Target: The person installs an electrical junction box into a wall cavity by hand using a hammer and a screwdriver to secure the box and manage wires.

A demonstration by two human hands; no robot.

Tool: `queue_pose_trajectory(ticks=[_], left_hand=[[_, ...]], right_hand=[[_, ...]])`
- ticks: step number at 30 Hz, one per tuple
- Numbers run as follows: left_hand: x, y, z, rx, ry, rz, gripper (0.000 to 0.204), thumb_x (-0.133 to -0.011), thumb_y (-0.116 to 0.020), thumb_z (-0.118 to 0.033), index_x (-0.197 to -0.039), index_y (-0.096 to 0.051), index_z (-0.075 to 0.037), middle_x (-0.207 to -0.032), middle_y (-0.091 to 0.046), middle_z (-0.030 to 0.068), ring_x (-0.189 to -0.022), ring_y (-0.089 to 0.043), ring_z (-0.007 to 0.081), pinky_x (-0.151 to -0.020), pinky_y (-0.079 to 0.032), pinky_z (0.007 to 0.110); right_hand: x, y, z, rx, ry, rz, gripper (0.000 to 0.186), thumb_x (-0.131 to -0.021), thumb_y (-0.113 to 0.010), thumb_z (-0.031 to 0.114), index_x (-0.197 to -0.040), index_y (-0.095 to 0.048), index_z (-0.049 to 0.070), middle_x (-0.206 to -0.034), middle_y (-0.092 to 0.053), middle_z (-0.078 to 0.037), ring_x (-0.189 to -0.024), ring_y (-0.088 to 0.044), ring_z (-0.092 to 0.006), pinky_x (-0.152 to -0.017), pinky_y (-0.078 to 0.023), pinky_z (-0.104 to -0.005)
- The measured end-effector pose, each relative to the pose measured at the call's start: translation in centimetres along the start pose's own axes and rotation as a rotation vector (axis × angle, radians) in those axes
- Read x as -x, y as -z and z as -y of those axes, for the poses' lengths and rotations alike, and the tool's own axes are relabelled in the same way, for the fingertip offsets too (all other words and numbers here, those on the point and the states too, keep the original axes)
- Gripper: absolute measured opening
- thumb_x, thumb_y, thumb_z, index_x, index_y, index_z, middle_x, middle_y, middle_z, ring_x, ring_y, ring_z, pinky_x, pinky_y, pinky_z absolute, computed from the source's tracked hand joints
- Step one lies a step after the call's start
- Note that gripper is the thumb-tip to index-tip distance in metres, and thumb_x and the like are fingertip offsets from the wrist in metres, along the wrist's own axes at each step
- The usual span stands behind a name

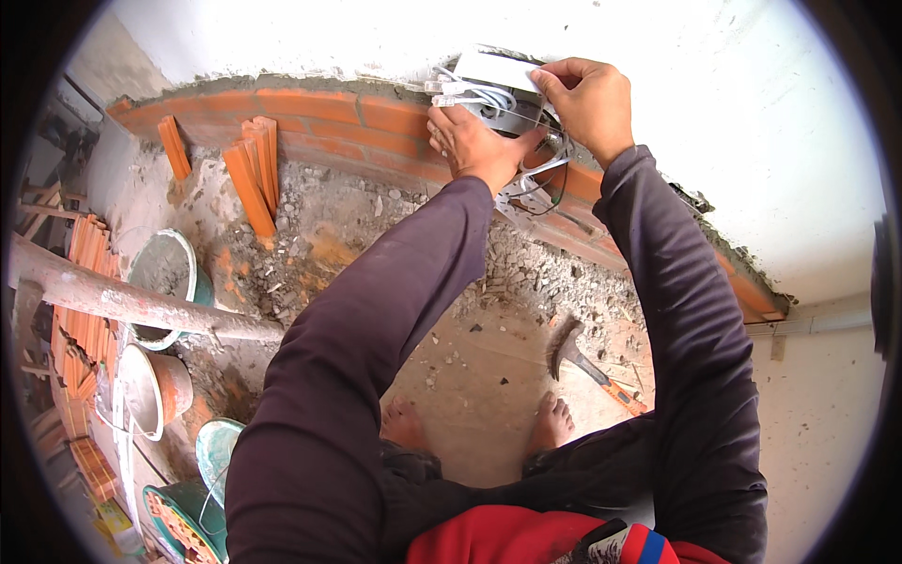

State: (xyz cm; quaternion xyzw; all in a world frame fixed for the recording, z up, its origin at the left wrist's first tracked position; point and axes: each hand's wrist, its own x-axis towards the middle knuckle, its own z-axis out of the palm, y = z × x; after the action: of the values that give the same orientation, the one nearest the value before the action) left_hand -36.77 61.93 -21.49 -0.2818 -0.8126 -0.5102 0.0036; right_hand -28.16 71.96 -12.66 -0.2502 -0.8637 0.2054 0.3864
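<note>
At the wall, a metal junction box [508, 120] sits above orange brickwork, with several pale cables and clear plugs [451, 87] spilling out. My right hand [594, 105] pinches the edge of a white plate [496, 70] over the box. Below the plugs, my left hand [474, 143] has its fingers curled against the cables and box; what exactly it grips is partly hidden. More loose wires and a white perforated piece [521, 197] hang beneath the hands.
A hammer [587, 367] lies beside my bare feet on the dusty, rubble-strewn floor. Upright orange bricks [254, 188] lean by the low brick course [385, 117]. At left are a pale pole [141, 305], buckets [164, 287] and stacked bricks [80, 310].
</note>
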Motion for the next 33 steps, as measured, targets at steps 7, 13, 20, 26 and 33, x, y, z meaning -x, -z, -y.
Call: queue_pose_trajectory(ticks=[7,13,20,26,33], left_hand=[[-1.2,-0.6,0.2,0.006,-0.046,-0.040,0.107,-0.056,-0.092,-0.049,-0.125,-0.042,0.015,-0.126,-0.038,0.0236,-0.125,-0.039,0.0420,-0.111,-0.033,0.055],[-1.1,-0.5,0.5,-0.022,-0.095,-0.084,0.100,-0.055,-0.091,-0.049,-0.119,-0.045,0.013,-0.124,-0.038,0.0221,-0.124,-0.039,0.0405,-0.109,-0.034,0.054],[-0.7,-1.6,1.6,0.029,-0.167,-0.157,0.100,-0.055,-0.094,-0.047,-0.122,-0.043,0.008,-0.124,-0.038,0.0219,-0.122,-0.039,0.0412,-0.106,-0.035,0.055],[-1.0,-2.1,2.4,0.091,-0.247,-0.233,0.100,-0.055,-0.095,-0.045,-0.124,-0.042,0.004,-0.123,-0.040,0.0212,-0.121,-0.040,0.0414,-0.105,-0.035,0.056],[-0.9,-2.4,2.5,0.170,-0.236,-0.207,0.099,-0.054,-0.095,-0.045,-0.125,-0.044,0.001,-0.122,-0.041,0.0205,-0.120,-0.041,0.0412,-0.103,-0.036,0.057]], right_hand=[[0.2,-0.2,-1.5,0.061,0.339,-0.031,0.032,-0.083,-0.082,0.021,-0.098,-0.077,-0.006,-0.090,-0.076,-0.021,-0.080,-0.074,-0.0341,-0.077,-0.059,-0.0377],[-0.2,0.3,-1.4,0.100,0.342,-0.003,0.030,-0.081,-0.083,0.019,-0.097,-0.077,-0.006,-0.092,-0.075,-0.023,-0.081,-0.074,-0.0364,-0.077,-0.059,-0.0384],[-0.2,0.3,-1.1,0.066,0.245,0.012,0.030,-0.081,-0.082,0.020,-0.098,-0.077,-0.005,-0.088,-0.075,-0.022,-0.077,-0.074,-0.0353,-0.075,-0.059,-0.0377],[-0.6,0.2,-1.2,0.090,0.225,0.042,0.034,-0.082,-0.081,0.025,-0.099,-0.077,-0.004,-0.086,-0.075,-0.022,-0.077,-0.075,-0.0342,-0.076,-0.059,-0.0379],[-1.2,0.5,-2.0,0.161,0.291,0.062,0.037,-0.084,-0.083,0.028,-0.102,-0.078,-0.004,-0.083,-0.076,-0.019,-0.071,-0.073,-0.0233,-0.071,-0.058,-0.0330]])
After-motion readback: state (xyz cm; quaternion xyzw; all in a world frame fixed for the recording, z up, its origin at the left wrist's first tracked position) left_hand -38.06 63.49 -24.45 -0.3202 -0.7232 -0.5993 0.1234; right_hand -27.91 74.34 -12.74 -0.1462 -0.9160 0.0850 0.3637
